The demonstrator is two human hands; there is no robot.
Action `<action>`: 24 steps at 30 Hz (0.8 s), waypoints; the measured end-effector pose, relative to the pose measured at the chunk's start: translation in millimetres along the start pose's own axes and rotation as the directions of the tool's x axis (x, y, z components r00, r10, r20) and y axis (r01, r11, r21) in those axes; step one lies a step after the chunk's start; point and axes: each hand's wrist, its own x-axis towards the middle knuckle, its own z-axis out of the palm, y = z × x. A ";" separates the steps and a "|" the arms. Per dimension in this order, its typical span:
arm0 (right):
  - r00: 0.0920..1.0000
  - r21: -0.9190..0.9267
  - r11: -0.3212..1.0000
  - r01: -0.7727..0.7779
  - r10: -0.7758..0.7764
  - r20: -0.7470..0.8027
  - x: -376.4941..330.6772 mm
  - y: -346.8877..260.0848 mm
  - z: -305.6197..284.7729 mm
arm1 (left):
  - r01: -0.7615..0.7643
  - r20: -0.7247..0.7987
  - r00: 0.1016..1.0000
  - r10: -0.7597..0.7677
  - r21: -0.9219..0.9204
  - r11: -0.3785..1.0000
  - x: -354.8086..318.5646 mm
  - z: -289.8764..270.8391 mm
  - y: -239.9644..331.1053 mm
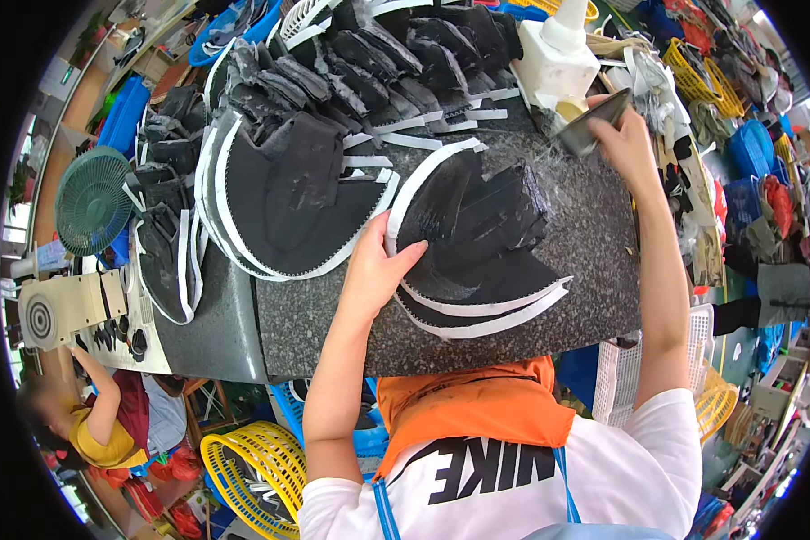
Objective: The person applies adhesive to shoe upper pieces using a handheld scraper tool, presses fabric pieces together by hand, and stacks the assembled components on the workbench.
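Note:
My left hand (378,265) pinches the left edge of a curved black shoe-upper piece (486,234) with white edging, thumb on top and fingers at the rim. A second white-edged layer shows beneath it. Shiny wet-looking streaks mark a raised dark flap (517,207) on its upper right. Farther right, my right hand (625,135) grips a thin dark flat scraper (594,124), its lower edge at the worktop beside a white plastic bottle (558,67). Left of my left hand lies another stack of black shoe-upper pieces (288,202) with white edges.
Many black pieces with grey edges (369,58) are heaped along the far side of the speckled dark worktop (441,355). A green fan (93,200) stands at left, near a person in yellow (103,441). Baskets, one yellow (261,477) and one white (616,382), flank me.

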 end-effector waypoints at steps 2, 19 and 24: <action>0.891 0.176 0.982 -0.072 -0.015 0.453 -29.3 -44.9 4.8 | -0.052 -0.080 0.990 0.113 0.541 0.840 2.8 -1.7 0.6; 0.868 -0.085 0.904 0.419 -0.372 0.328 -186.9 -64.0 58.9 | -0.196 -0.032 0.976 0.214 0.293 0.936 16.4 11.4 -13.1; 0.986 -0.094 0.983 0.158 -0.163 -0.040 -173.9 -43.1 28.8 | -0.116 0.001 0.993 0.119 0.254 0.960 11.8 0.7 -4.9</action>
